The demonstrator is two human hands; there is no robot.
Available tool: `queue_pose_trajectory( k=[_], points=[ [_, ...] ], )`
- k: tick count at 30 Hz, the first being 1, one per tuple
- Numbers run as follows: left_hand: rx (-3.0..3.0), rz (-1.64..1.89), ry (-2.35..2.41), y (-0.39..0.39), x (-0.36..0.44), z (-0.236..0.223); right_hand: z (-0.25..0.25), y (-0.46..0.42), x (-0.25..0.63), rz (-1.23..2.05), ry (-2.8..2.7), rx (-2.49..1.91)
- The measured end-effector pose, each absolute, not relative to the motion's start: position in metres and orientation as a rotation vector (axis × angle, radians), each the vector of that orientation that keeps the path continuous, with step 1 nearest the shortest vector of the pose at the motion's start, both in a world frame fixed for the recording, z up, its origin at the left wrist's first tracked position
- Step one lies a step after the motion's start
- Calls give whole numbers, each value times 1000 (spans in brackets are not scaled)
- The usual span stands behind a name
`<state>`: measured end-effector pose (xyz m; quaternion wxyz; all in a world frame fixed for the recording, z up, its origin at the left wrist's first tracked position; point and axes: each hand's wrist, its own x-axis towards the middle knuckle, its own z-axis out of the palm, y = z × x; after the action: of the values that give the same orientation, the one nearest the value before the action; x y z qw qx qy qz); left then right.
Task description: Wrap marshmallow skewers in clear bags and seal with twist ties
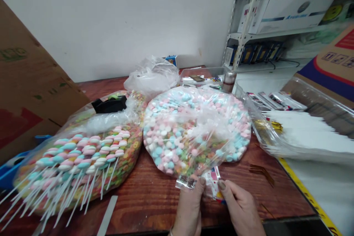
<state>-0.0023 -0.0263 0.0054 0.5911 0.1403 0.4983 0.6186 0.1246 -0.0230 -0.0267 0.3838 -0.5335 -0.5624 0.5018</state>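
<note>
In the head view, my left hand [189, 208] pinches a small clear plastic bag [184, 182] between thumb and fingers at the table's front edge. The bag has dark printing on one end and colourful marks near its middle. From the other side, my right hand [242, 208] grips the same bag with thumb and forefinger. What lies inside it is hard to make out. Just beyond both hands sits a big round bag of pastel marshmallows [166, 136]. To the left, skewered marshmallows [85, 151] on white sticks rest on a bag of ring candies [132, 155].
A black tape dispenser [110, 104] lies on the left bag. Gold twist ties [262, 171] are on the table [149, 199] at right. A clear bin [265, 143] with white sheets borders the right edge. Cardboard boxes [27, 73] stand at left and right. A grey strip [107, 214] lies in front.
</note>
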Motion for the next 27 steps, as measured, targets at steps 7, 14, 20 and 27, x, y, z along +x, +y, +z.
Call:
queue_pose_trajectory(
  k=[7,14,20,27],
  points=[
    [529,1454,1283,-27,-13,-8,-11,-18,120,1460,-1328,-1267],
    [58,1388,970,-26,-13,-14,-11,-29,119,1204,-1429,-1286],
    [-87,1397,910,-24,-14,-14,-10,-29,125,533,-1726,-1118],
    [124,1437,919,-25,-12,-4,-10,-26,119,569,-1898,-1077]
  ],
)
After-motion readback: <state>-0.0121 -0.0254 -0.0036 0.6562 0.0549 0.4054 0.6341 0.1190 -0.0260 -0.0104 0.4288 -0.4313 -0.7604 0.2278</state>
